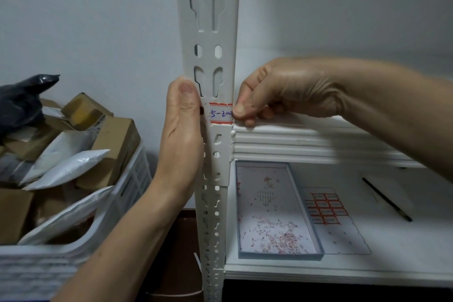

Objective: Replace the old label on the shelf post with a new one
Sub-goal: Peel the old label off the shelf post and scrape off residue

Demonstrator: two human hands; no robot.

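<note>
Label: a small white sticker with red bands along its top and bottom and blue handwriting that reads about "5-200". It sits flat on the front of the shelf post, just above the upper shelf's edge.
Shelf post: white slotted metal, upright, with keyhole slots directly above the sticker.
Left hand: holds the post's left edge with the thumb straight on the front, just beside the sticker's left end. The other fingers are hidden behind.
Right hand: fingers curled, thumb tip pressing the sticker's right end at the post's corner.
Upper shelf: its ribbed edge runs just beneath the right hand.
Lower shelf: carries a shallow tray of red-and-white scraps, a label sheet touching the tray's right side, and a pen well apart.
Crate: left of the post, piled with parcels, close beside the left forearm.
</note>
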